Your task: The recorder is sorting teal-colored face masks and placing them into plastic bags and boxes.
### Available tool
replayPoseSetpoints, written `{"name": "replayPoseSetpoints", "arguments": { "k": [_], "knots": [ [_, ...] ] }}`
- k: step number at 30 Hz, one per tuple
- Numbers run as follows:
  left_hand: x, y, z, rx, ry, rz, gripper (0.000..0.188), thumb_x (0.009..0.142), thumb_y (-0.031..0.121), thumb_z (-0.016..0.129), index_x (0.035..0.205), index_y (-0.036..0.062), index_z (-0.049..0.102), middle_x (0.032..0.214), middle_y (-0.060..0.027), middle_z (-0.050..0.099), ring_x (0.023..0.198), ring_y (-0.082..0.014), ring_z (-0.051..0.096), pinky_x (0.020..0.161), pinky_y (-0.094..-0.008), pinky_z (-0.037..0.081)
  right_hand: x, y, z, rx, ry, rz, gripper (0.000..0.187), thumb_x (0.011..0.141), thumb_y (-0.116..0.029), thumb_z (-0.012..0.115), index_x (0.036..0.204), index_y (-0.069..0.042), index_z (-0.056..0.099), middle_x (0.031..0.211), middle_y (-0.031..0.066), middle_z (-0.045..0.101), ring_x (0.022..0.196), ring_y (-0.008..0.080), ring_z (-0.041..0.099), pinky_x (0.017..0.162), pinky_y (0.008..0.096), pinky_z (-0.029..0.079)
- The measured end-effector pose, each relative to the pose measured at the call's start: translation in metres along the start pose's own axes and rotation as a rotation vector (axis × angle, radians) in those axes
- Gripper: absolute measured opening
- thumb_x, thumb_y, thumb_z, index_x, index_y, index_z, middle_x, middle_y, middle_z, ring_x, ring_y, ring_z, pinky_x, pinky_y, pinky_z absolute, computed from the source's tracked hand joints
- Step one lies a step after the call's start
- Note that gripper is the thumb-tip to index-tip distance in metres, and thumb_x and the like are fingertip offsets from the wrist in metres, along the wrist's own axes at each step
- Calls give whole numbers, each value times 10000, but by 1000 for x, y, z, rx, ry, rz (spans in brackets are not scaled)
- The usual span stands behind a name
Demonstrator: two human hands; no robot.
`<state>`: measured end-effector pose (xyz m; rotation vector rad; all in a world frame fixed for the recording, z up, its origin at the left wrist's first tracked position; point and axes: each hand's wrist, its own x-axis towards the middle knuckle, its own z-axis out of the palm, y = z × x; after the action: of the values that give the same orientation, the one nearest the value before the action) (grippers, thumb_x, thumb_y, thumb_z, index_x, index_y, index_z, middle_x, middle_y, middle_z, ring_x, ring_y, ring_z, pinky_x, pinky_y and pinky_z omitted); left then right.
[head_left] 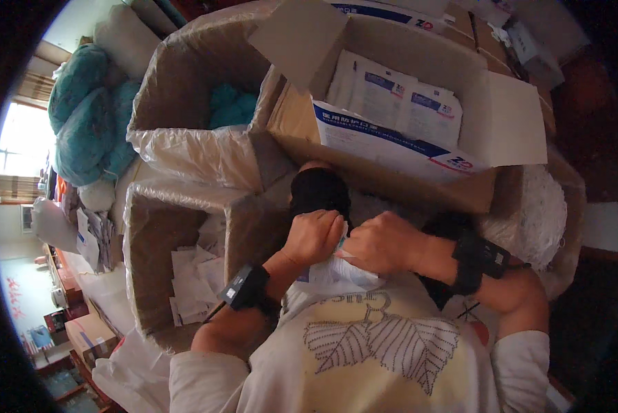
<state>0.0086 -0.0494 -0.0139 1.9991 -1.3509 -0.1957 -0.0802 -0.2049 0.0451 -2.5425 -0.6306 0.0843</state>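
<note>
My left hand and my right hand meet in front of my chest, both with fingers closed. Between them they pinch the upper edge of a white plastic packet, which hangs low over my lap. Its contents are mostly hidden by the fingers. Just beyond my hands stands an open cardboard box with white, blue and red printed sides. Inside it, flat white packets with blue print stand in rows.
To the left, a plastic-lined carton holds loose white papers or wrappers. Behind it, another lined carton contains teal material. Large teal bundles are piled at the far left. White netting-like material lies at the right.
</note>
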Motion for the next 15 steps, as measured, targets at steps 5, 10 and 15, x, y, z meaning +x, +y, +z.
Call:
{"name": "replayPoseSetpoints", "arguments": {
  "k": [5, 10, 15],
  "knots": [
    [-4, -4, 22, -152, 3, -162, 154, 811, 138, 462, 707, 34, 508, 639, -155, 532, 607, -339, 533, 536, -420, 427, -19, -8, 8, 93, 46, 142, 298, 819, -280, 496, 600, -78, 512, 574, 97, 534, 541, 281, 557, 495, 395, 440],
    [-8, -6, 29, -199, -19, -212, 206, 845, 155, 421, 708, 26, 504, 661, -173, 540, 635, -364, 530, 557, -428, 424, -31, -20, 11, 265, 181, 220, 291, 809, -228, 524, 577, -56, 494, 554, 116, 505, 538, 293, 543, 490, 397, 421],
    [-8, -4, 32, -208, -60, -288, 244, 865, 178, 393, 715, 24, 509, 681, -189, 549, 661, -382, 529, 570, -444, 418, -42, -33, 6, 376, 252, 203, 281, 790, -189, 552, 565, -40, 475, 538, 116, 478, 500, 296, 512, 465, 383, 405]
  ]
}}
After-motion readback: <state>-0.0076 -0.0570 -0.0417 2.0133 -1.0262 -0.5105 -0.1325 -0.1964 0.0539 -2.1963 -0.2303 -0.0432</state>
